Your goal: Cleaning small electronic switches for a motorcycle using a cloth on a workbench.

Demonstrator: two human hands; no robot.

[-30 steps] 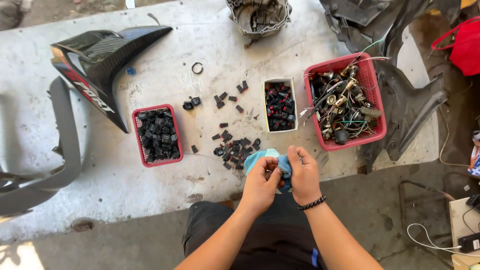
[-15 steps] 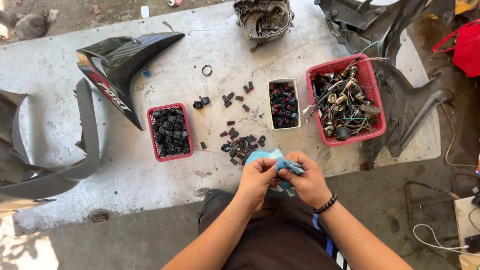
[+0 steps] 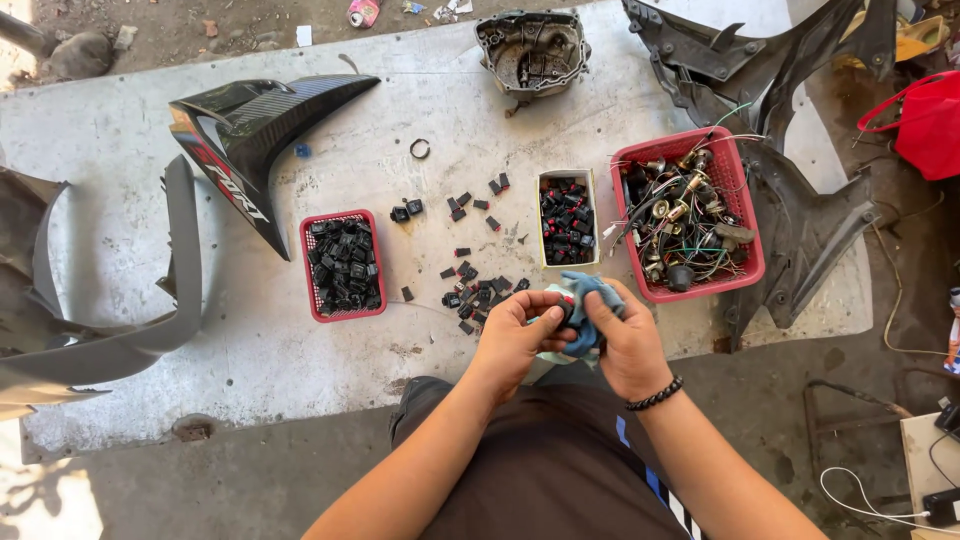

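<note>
Sunlight fell hard across the pale, stained concrete slab [image 3: 300, 380], dirt and a stone [image 3: 75, 52] lay beyond, and shade covered the dusty ground [image 3: 850, 400] alongside.

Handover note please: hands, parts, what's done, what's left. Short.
Left hand and right hand: both closed on the blue cloth, pressed together at the slab's near edge; whatever is inside is hidden.
Sorted: small red basket and cream box hold black parts.
Left: loose black parts lie scattered between them.
Large red basket holds wired fittings.
</note>
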